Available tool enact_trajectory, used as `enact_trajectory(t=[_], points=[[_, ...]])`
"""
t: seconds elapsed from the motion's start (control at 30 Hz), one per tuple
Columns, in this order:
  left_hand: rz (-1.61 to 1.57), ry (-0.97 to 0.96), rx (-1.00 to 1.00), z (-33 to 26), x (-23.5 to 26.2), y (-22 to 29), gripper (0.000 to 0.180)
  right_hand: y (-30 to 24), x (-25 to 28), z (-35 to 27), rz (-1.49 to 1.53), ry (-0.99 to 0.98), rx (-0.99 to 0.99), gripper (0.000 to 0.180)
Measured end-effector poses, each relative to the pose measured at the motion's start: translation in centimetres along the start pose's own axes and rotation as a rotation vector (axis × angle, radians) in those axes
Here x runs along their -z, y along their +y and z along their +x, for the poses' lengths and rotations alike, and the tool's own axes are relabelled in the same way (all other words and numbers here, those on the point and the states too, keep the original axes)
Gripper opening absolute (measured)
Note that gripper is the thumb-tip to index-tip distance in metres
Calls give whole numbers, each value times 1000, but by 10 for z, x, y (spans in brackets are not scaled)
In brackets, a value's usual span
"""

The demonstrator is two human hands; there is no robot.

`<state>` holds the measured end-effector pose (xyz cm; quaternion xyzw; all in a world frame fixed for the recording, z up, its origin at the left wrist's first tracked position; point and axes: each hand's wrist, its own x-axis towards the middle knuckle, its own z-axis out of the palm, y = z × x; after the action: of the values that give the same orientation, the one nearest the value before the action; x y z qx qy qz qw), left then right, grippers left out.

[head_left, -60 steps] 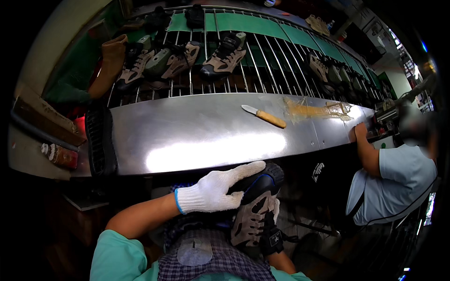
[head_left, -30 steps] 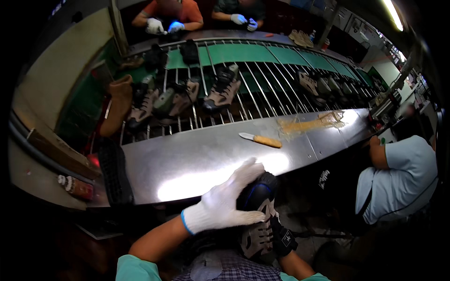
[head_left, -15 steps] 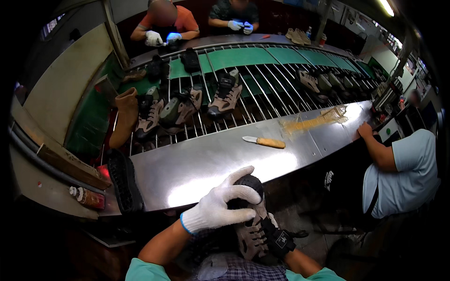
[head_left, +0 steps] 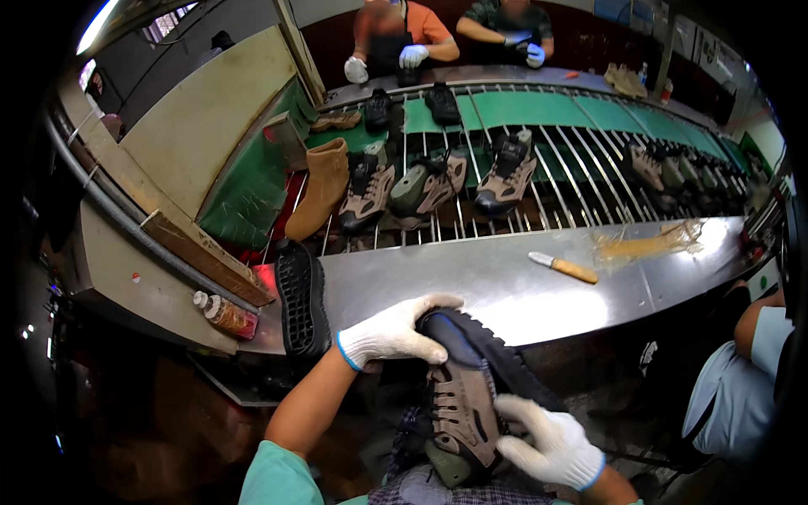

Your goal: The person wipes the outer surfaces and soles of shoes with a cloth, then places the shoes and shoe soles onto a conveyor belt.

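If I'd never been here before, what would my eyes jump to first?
Probably the bright white-gloved left hand gripping the toe of a brown-and-black sneaker, low in the middle, with the gloved right hand by its right side. Next, the wooden-handled knife lying on the shiny metal bench, right of centre. Farther back, a tan boot sits left of the sneakers.

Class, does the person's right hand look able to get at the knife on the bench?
Probably yes: the knife lies uncovered on the bench, ahead of the right hand, though that hand is at the shoe.
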<state>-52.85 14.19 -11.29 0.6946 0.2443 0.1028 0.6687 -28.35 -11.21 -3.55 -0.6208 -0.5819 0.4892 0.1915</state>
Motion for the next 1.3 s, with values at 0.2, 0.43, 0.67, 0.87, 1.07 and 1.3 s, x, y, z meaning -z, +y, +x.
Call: enact_trajectory(t=[0.2, 0.43, 0.67, 0.87, 1.07, 1.3], points=[[22, -34, 99, -3, -15, -9, 98, 31, 2, 10, -474, 323, 428, 73], [56, -35, 104, 8, -7, -17, 101, 27, -15, 77, -519, 469, 480, 60], [-18, -41, 126, 10, -4, -21, 99, 41, 9, 131, -626, 533, 462, 45], [-3, -59, 87, 16, -3, -29, 101, 23, 8, 180, -456, 257, 374, 42], [89, -12, 171, 11, 1, -23, 99, 0, 13, 184, -245, 102, 163, 39], [498, -11, -220, 10, 1, -5, 59, 18, 21, 64, -255, 51, 216, 80]])
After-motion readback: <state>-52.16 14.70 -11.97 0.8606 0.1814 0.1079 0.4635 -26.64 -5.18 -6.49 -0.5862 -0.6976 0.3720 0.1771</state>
